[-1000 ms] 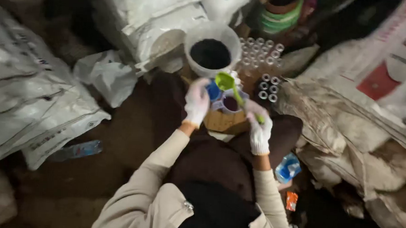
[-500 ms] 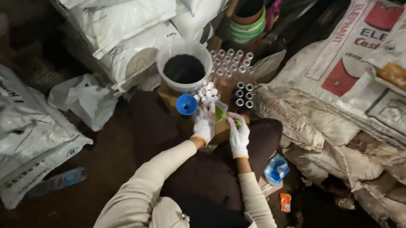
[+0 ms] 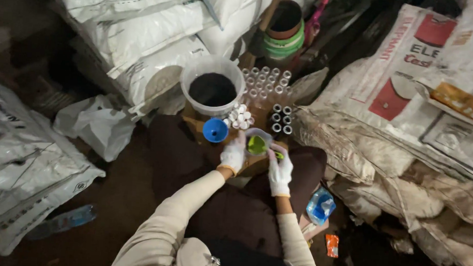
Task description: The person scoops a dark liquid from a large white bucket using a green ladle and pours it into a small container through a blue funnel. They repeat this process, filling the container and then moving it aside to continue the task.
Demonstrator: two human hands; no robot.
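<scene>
- Gloved in white, our left hand (image 3: 232, 155) grips the side of a small clear cup (image 3: 258, 143) at the centre of the view, fingers wrapped around its wall.
- Our right hand (image 3: 280, 169), also in a white glove, sits at 4 o'clock from the cup, closed on a green spoon (image 3: 258, 145) whose bowl rests inside the cup.
- At 9 o'clock from the cup, just beside our left hand, lies a blue funnel (image 3: 215, 130), mouth up.
- At 11 o'clock stands a clear bucket (image 3: 195, 75) holding dark powder, near the cup.
- Between bucket and cup lies a cluster of small white caps (image 3: 239, 117).
- From 12 to 1 o'clock, rows of small clear vials (image 3: 268, 78) stand upright; those nearest us look dark inside.
- White sacks (image 3: 124, 21) are piled at 10 o'clock, and printed sacks (image 3: 408, 87) spread at 3 o'clock.
- A blue-and-white packet (image 3: 320, 206) lies at 5 o'clock, near our right forearm.
</scene>
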